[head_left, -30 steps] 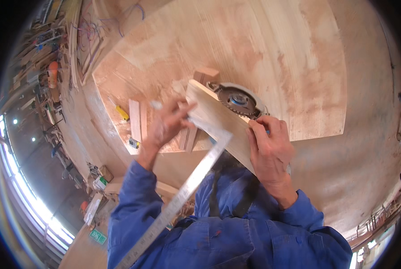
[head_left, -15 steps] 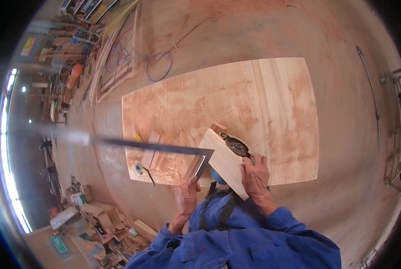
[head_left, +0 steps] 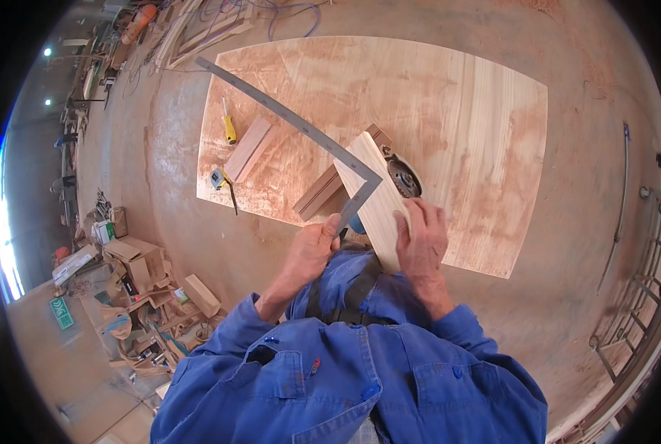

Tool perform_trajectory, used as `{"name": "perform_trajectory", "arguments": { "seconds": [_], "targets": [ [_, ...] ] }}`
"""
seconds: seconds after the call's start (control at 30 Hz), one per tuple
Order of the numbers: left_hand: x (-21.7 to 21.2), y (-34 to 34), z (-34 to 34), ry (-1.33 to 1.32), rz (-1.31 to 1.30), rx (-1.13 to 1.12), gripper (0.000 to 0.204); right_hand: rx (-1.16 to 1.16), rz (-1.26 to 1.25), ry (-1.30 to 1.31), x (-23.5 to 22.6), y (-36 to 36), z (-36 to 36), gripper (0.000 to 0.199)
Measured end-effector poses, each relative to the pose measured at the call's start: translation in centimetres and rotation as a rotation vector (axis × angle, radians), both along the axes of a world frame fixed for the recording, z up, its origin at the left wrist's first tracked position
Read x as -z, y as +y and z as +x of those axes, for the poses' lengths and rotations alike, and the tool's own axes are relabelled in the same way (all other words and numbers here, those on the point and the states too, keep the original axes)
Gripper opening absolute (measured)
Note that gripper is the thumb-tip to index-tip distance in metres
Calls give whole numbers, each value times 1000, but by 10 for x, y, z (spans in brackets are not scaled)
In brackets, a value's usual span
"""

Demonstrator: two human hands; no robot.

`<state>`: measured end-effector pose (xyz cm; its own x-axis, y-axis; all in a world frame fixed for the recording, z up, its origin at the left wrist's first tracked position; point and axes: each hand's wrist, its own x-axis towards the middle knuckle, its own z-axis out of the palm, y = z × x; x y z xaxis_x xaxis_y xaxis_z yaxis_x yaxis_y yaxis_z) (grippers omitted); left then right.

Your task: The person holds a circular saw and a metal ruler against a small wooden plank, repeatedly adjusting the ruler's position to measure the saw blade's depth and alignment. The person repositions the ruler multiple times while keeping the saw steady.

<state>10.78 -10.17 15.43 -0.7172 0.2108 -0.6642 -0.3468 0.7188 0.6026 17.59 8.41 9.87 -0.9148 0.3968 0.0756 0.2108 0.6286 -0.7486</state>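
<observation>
My left hand (head_left: 312, 251) is closed round the short leg of a metal carpenter's square (head_left: 293, 122). The square's corner lies over a pale wooden board (head_left: 380, 222), and its long leg reaches away to the far left. My right hand (head_left: 423, 240) grips the board's right edge, thumb on top and fingers along the side. The board slants towards my body, its near end by my blue trousers. Just beyond my right hand, a power saw with a round toothed blade (head_left: 404, 180) is partly hidden by the board. A grooved reddish wood piece (head_left: 321, 194) passes beneath the board.
A large pale wood panel (head_left: 486, 170) carries these things, dusted with sawdust. On its left are a wood block (head_left: 249, 150), a yellow-handled screwdriver (head_left: 230, 129) and a tape measure (head_left: 218, 177). Offcuts and cartons (head_left: 149, 266) are heaped at left; metal racking (head_left: 633, 288) stands at right.
The square has turned: its long leg, which pointed left, now slants to the far left, and its corner overlaps the board. The board stands steeper in view. My view has tilted nearer my body.
</observation>
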Motion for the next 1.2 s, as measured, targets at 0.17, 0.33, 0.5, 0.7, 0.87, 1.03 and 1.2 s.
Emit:
{"name": "perform_trajectory", "arguments": {
  "seconds": [0.17,0.33,0.5,0.7,0.87,1.03,1.2],
  "targets": [
    [6,20,4,-41,29,39,56,86,-1571,-250,-2,-37,-17,31],
    [-13,18,-11,-351,168,118,51,53,-1700,-177,4,-25,-23,31],
    [-44,4,-80,-499,555,144,53,144,-2013,-179,-30,-20,-16,31],
    [74,42,-161,-170,492,-145,53,243,-2118,-326,-38,-18,-16,30],
    [97,73,-165,-135,387,-177,39,388,-2207,-325,-29,-13,-14,28],
    [94,76,-162,-298,725,-377,42,476,-2189,-365,-14,-6,-18,26],
    [125,69,-173,-83,451,-122,44,503,-2191,-402,1,-4,-20,24]
  ]
}}
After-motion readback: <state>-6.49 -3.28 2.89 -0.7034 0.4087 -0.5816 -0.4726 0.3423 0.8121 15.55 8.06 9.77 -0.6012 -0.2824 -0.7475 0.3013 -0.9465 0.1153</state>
